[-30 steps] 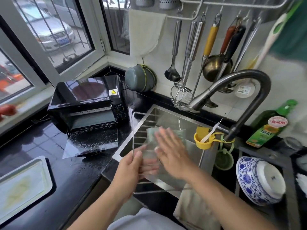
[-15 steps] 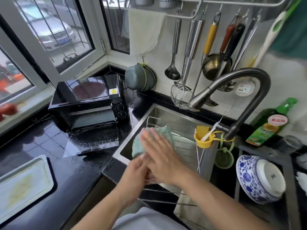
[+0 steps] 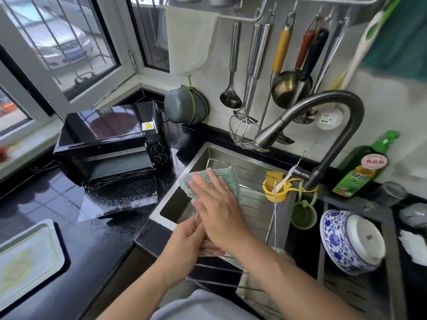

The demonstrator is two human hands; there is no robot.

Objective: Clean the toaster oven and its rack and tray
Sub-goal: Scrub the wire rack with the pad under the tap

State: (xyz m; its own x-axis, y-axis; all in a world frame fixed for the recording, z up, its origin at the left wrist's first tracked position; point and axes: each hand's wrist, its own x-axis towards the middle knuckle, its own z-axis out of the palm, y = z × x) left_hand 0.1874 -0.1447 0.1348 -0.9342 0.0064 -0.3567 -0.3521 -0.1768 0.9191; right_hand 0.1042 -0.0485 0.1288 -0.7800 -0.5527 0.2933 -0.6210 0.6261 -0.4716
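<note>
Rack [image 3: 251, 199] sits tilted over the sink [image 3: 203, 153], near edge gripped by the left hand [image 3: 184, 239]. Right hand [image 3: 219, 211], fingers flat, presses a green cloth [image 3: 224, 179] on the wires. Risk: wet wire slipping from that single grip and dropping into the basin.

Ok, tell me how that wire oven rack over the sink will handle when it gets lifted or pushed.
The wire oven rack is probably stiff: its thin metal rods look straight while the left hand grips one edge. It is likely light for its size, being mostly open gaps. It may be slippery and apt to swing, since the right hand presses a green scrubbing cloth on it over the sink.
</note>
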